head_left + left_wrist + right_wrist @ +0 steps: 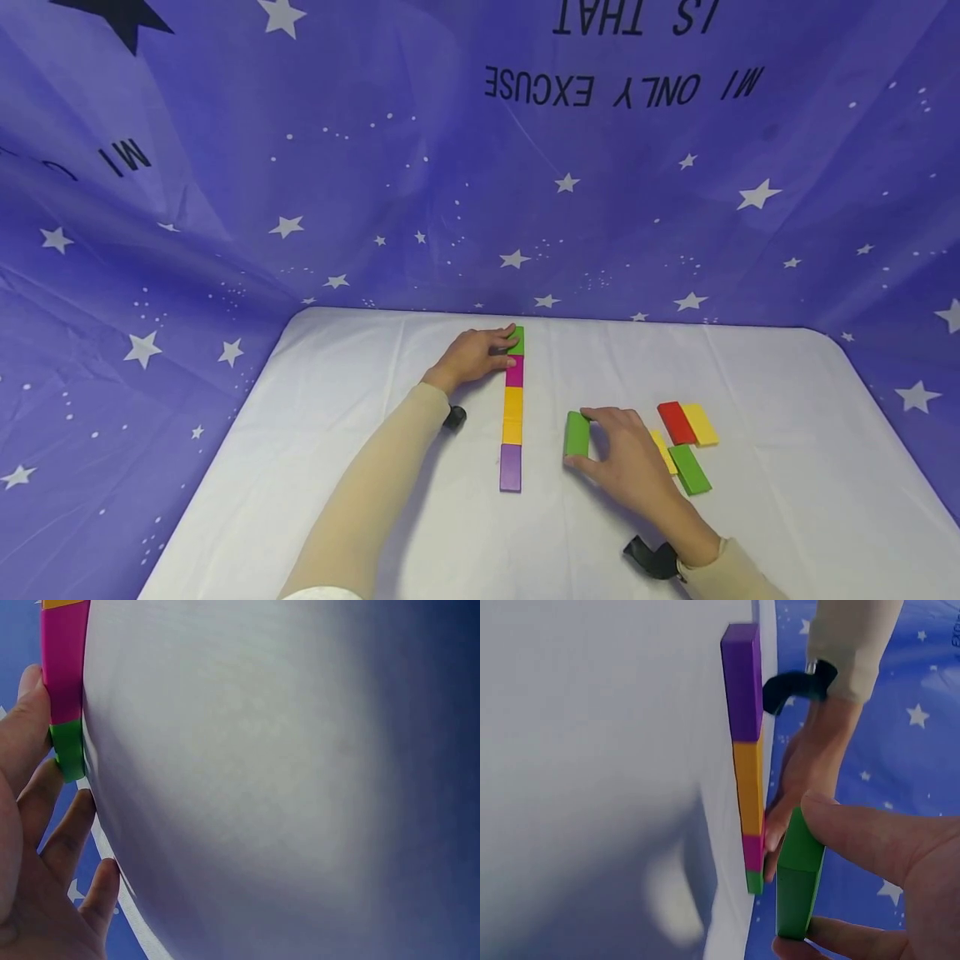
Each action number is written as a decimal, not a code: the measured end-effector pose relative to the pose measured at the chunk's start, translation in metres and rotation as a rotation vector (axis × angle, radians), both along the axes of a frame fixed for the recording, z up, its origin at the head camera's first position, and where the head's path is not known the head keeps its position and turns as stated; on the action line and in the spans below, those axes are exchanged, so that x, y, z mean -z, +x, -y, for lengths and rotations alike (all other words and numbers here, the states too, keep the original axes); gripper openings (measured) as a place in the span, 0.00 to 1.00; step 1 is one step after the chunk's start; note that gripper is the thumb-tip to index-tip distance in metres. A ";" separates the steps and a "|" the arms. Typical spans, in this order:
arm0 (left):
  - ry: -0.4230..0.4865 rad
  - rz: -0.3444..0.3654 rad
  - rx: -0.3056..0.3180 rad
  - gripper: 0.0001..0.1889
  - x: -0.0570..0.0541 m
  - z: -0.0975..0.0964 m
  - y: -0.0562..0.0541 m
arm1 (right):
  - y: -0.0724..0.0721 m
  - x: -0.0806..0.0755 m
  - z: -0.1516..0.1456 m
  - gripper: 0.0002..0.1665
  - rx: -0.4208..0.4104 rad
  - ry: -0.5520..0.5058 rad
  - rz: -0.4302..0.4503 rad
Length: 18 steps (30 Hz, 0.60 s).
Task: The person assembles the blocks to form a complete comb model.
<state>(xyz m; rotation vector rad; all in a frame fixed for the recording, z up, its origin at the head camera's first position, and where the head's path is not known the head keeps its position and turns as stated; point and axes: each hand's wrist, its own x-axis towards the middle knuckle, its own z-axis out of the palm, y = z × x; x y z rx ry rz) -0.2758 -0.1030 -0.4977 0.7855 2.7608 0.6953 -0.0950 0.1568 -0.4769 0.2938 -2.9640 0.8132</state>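
Observation:
A straight row of blocks lies on the white table: purple block (511,468) nearest, then orange (513,415), magenta (515,373) and green (518,341) farthest. My left hand (472,356) is at the row's far end. Its thumb touches the magenta block's side and a finger touches the green block, both fairly straight; the other fingers spread beside the row in the left wrist view. To the right of the row, my right hand (628,454) pinches another green block (577,435) by its two ends, between thumb and fingers. That block (798,892) appears raised off the table.
Right of my right hand lie a red block (677,423), a yellow block (700,425), a green block (690,469) and another yellow block (663,452), partly hidden by the hand. A blue star-patterned cloth (420,167) rises behind the table (247,467).

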 end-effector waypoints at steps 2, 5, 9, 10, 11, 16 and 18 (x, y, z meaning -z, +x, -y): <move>0.002 -0.001 -0.003 0.27 0.000 0.000 0.000 | 0.002 0.001 0.004 0.42 -0.004 0.000 0.005; 0.001 -0.001 0.001 0.27 0.000 0.000 0.000 | 0.005 0.002 0.009 0.42 -0.021 0.001 -0.005; 0.003 -0.006 0.015 0.27 -0.001 0.000 0.000 | 0.009 0.004 0.014 0.41 -0.047 -0.001 -0.038; 0.003 -0.008 0.018 0.27 -0.002 0.000 0.000 | 0.010 0.004 0.016 0.41 -0.054 -0.003 -0.044; 0.002 -0.011 0.020 0.27 -0.002 0.000 0.000 | 0.011 0.004 0.017 0.40 -0.059 -0.004 -0.044; -0.003 -0.018 0.019 0.27 -0.003 0.000 0.000 | 0.017 0.003 0.026 0.39 -0.077 -0.005 -0.009; -0.005 -0.019 0.017 0.27 -0.002 0.000 -0.001 | 0.019 0.002 0.030 0.39 -0.081 -0.002 0.004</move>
